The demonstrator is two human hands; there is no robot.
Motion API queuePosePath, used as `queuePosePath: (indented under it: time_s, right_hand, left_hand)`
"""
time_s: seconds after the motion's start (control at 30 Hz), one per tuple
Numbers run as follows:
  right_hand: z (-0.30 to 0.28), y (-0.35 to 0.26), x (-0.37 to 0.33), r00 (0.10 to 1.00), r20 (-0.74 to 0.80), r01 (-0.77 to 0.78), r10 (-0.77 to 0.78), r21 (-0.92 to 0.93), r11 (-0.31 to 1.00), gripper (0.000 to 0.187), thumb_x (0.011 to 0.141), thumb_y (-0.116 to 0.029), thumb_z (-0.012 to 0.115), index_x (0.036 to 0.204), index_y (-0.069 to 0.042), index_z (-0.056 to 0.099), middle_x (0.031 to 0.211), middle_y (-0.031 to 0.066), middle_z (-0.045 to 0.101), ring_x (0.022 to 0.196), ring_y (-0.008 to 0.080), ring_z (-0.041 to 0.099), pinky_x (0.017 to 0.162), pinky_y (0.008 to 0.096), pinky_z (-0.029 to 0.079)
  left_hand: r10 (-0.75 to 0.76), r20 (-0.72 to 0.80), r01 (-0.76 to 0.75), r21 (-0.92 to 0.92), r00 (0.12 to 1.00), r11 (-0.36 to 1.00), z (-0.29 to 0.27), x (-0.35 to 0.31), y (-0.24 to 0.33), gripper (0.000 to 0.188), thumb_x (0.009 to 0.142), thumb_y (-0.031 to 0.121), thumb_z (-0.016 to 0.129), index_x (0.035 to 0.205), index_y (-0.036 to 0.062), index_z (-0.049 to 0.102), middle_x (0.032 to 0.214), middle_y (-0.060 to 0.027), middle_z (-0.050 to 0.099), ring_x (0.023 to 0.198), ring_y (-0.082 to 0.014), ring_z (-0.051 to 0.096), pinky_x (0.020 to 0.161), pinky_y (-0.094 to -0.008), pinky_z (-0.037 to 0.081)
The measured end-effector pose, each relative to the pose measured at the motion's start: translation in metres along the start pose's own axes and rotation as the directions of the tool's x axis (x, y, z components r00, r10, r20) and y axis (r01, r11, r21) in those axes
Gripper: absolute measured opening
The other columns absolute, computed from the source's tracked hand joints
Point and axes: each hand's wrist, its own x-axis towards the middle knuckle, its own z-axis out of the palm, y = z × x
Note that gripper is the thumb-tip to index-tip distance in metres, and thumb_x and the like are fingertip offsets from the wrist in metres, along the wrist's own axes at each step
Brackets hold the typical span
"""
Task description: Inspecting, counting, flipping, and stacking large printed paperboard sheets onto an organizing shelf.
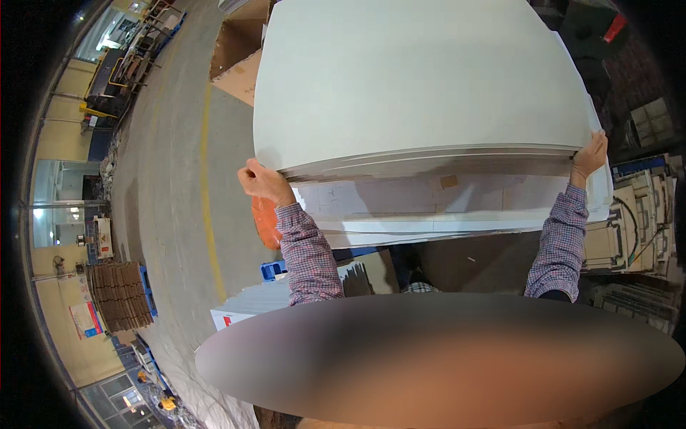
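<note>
A thick stack of large white cardboard sheets (421,86) lies in front of me, its grey-brown layered edge facing me. My left hand (266,181) is closed at the near left corner of the stack, with its fingers curled. At the near right corner, my right hand (589,156) grips the edge, its fingers partly hidden by the sheets. Beneath the stack, a white surface (514,207) sticks out toward me, with a small brown patch (449,181) on it. Both arms reach forward in checked sleeves.
An open cardboard box (239,61) stands beyond the stack's left side, and an orange object (265,222) sits below my left hand. Nearer me are grey stacked sheets (261,297). Flat cutting forms (629,222) lie to the right. Brown cardboard (120,297) is piled far left.
</note>
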Motion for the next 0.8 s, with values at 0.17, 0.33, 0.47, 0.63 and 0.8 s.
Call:
queuePosePath:
  time_s: [0.17, 0.33, 0.47, 0.63, 0.8]
  right_hand:
    - [-0.001, -0.013, -0.01, 0.995, 0.084, -0.055, 0.048, 0.09, 0.994, 0.049, 0.099, -0.039, 0.04, 0.107, 0.003, 0.064, 0.099, 0.0169, 0.066, 0.089, 0.028, 0.061, 0.08, 0.0342, 0.046]
    - [0.006, -0.028, -0.005, 0.988, -0.007, -0.152, 0.153, 0.078, 0.985, 0.054, 0.098, -0.043, 0.036, 0.111, 0.001, 0.064, 0.1, 0.0161, 0.068, 0.091, 0.0288, 0.063, 0.081, 0.0361, 0.046]
    - [0.011, -0.013, -0.012, 0.977, 0.008, -0.214, 0.215, 0.098, 0.972, 0.055, 0.098, -0.044, 0.034, 0.109, 0.001, 0.065, 0.1, 0.0196, 0.067, 0.092, 0.034, 0.062, 0.081, 0.0377, 0.046]
    - [0.006, 0.023, -0.007, 0.99, 0.117, 0.106, -0.075, -0.283, 0.953, 0.058, 0.098, -0.047, 0.031, 0.123, -0.003, 0.057, 0.119, 0.0205, 0.059, 0.108, 0.0395, 0.056, 0.09, 0.0419, 0.044]
    - [-0.04, -0.006, 0.017, 0.913, 0.339, 0.328, -0.227, -0.279, 0.902, 0.05, 0.1, -0.039, 0.034, 0.115, 0.001, 0.06, 0.116, 0.0201, 0.061, 0.105, 0.0376, 0.058, 0.089, 0.0403, 0.045]
  left_hand:
    - [0.039, 0.063, -0.029, -0.154, 0.997, 0.988, -0.001, -0.002, 0.008, 0.019, 0.084, 0.008, 0.051, 0.084, -0.0082, 0.061, 0.073, -0.0043, 0.053, 0.068, -0.0133, 0.046, 0.061, -0.0269, 0.04]
    - [-0.084, 0.089, 0.103, -0.234, 0.992, 0.967, 0.001, -0.002, 0.007, 0.022, 0.082, 0.009, 0.053, 0.092, -0.0074, 0.064, 0.076, -0.0043, 0.057, 0.068, -0.0134, 0.049, 0.062, -0.0267, 0.042]
    - [0.0, 0.026, 0.007, -0.271, 1.0, 0.963, 0.004, -0.002, -0.003, 0.02, 0.081, 0.008, 0.054, 0.091, -0.0071, 0.063, 0.079, -0.0072, 0.06, 0.071, -0.0156, 0.053, 0.065, -0.0285, 0.045]
    - [0.199, 0.174, -0.189, -0.073, 0.964, 0.979, -0.005, 0.007, -0.004, 0.02, 0.085, 0.011, 0.053, 0.098, -0.0035, 0.06, 0.091, -0.0165, 0.062, 0.084, -0.0264, 0.059, 0.079, -0.0353, 0.047]
    - [0.213, 0.388, -0.244, 0.032, 0.897, 0.969, -0.1, 0.007, -0.012, 0.023, 0.088, 0.016, 0.054, 0.103, -0.0006, 0.06, 0.091, -0.0164, 0.063, 0.083, -0.0296, 0.061, 0.076, -0.0365, 0.048]
